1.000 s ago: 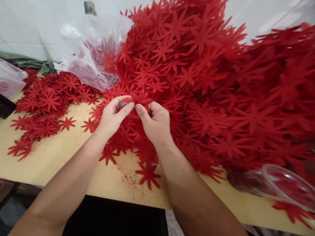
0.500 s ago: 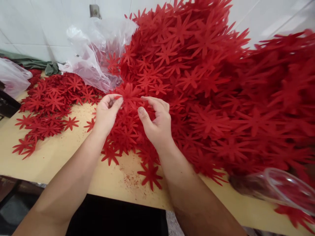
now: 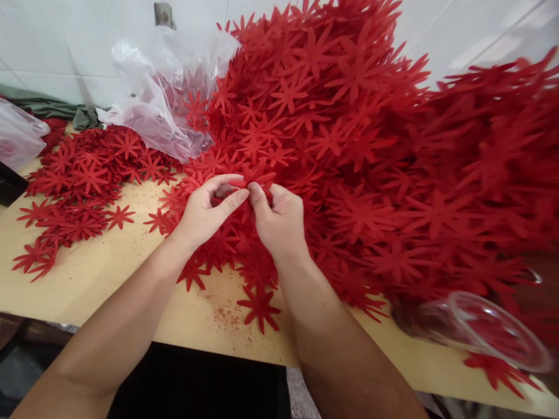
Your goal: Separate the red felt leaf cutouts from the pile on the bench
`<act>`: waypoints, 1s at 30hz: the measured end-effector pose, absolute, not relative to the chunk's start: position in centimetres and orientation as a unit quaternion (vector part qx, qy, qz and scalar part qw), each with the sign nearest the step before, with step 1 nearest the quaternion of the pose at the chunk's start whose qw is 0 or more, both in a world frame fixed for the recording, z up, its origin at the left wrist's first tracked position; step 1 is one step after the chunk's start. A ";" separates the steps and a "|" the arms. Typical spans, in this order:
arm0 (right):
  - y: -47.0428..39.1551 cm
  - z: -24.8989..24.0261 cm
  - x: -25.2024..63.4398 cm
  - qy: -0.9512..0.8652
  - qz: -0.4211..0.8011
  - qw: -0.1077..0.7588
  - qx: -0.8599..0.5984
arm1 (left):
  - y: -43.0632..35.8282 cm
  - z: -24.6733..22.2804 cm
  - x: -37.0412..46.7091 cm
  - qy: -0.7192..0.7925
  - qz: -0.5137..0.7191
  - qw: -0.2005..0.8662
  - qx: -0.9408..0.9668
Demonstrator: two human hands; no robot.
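Note:
A red flower-shaped cutout with long petals [image 3: 259,176] is held up in front of the big pile of similar red flowers [image 3: 358,139]. My right hand [image 3: 282,218] pinches its near side between thumb and fingers. Close on the left, my left hand [image 3: 209,209] has its thumb and index finger apart, with a petal tip by the index fingertip. Whether that petal touches the finger is hard to tell. The other fingers of both hands are partly hidden.
A smaller heap of red flowers [image 3: 87,174] spreads over the yellowish tabletop [image 3: 117,267] at left. Behind it lies a clear plastic bag [image 3: 161,105] against the tiled wall. A transparent plastic container [image 3: 493,331] lies tipped at the front right. Single flowers [image 3: 259,308] lie near the table edge.
My hands have come together. My right hand, open before, has closed on the flower, while my left thumb and finger have parted from their pinch. The view has shifted slightly right.

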State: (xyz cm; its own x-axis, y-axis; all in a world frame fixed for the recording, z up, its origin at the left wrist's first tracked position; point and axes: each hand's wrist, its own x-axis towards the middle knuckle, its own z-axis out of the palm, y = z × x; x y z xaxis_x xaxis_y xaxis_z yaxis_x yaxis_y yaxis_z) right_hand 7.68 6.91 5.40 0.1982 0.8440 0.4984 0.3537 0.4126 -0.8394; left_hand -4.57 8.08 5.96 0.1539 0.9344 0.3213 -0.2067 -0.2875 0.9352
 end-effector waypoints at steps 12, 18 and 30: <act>7.5 4.1 7.4 -0.684 0.235 0.532 -0.440 | 9.7 5.5 -5.5 0.377 0.644 0.492 0.449; 7.5 4.4 8.1 -0.637 0.171 0.561 -0.500 | 10.4 5.7 -6.5 0.395 0.647 0.509 0.407; 7.7 4.7 8.0 -0.622 0.171 0.574 -0.505 | 7.8 6.4 -4.0 0.353 0.560 0.537 0.523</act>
State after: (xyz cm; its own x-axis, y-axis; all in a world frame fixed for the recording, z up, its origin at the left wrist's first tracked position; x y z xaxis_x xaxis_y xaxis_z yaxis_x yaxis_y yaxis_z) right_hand 7.98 7.71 4.67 0.1685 0.8241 0.5409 0.4323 0.4314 -0.7919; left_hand -4.02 7.84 6.43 0.1244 0.9705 0.2063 -0.2329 -0.1736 0.9569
